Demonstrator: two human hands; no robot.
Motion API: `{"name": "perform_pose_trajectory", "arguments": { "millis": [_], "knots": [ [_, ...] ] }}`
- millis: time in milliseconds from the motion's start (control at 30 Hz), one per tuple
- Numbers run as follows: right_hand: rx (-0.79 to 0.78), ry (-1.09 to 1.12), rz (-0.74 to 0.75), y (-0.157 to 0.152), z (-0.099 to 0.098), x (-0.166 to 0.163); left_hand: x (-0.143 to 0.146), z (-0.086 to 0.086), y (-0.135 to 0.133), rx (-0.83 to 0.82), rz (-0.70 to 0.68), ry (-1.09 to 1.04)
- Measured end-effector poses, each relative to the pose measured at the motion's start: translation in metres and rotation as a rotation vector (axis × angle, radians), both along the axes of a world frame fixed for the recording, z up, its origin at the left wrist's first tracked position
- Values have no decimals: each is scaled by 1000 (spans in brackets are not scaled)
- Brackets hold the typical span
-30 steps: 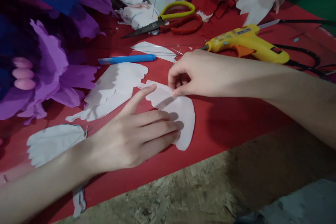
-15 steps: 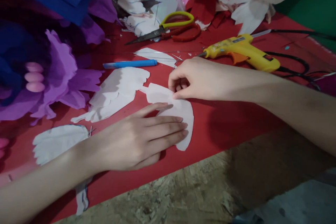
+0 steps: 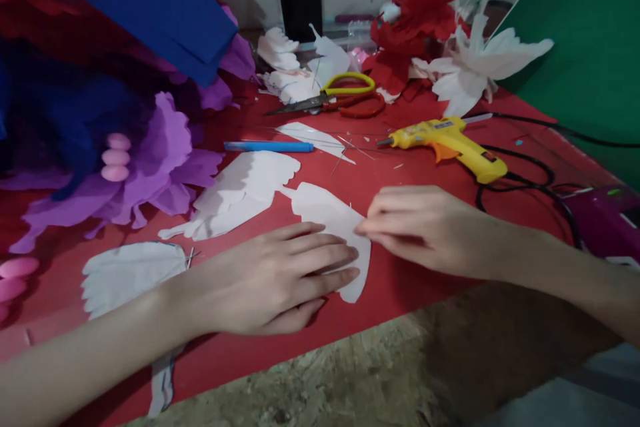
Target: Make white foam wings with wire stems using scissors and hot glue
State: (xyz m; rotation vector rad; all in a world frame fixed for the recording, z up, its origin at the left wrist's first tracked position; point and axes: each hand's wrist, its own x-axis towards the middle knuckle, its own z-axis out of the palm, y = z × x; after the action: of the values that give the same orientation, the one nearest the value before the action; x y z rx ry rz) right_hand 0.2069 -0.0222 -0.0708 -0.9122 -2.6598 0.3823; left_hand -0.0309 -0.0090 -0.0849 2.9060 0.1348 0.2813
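Observation:
A white paper wing cut-out (image 3: 325, 213) lies on the red sheet (image 3: 415, 307) in front of me. My left hand (image 3: 270, 280) lies flat on its near part, fingers stretched out and pressing it down. My right hand (image 3: 420, 227) is at the cut-out's right edge, fingers drawn together in a pinch at the paper's edge. A thin pin stands up from the paper just above the fingertips; what the pinch holds is too small to name.
More white wing cut-outs (image 3: 240, 193) (image 3: 130, 273) lie to the left. A blue pen (image 3: 270, 146), scissors (image 3: 335, 97) and a yellow glue gun (image 3: 450, 143) with black cord lie beyond. Purple and blue paper flowers (image 3: 150, 160) crowd the left; red and white ones (image 3: 450, 47) stand behind.
My right hand has slid from the cut-out's upper middle to its right edge. The left hand stayed flat on the paper. The camera tilted up, showing more of the back.

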Motion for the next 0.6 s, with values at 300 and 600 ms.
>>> {"name": "perform_pose_trajectory", "arguments": {
  "millis": [300, 600],
  "knots": [
    [234, -100, 139, 4, -16, 11, 1, 0, 0, -35, 14, 10],
    [290, -124, -58, 1, -24, 11, 0, 1, -2, -55, 55, 0]
  ]
}}
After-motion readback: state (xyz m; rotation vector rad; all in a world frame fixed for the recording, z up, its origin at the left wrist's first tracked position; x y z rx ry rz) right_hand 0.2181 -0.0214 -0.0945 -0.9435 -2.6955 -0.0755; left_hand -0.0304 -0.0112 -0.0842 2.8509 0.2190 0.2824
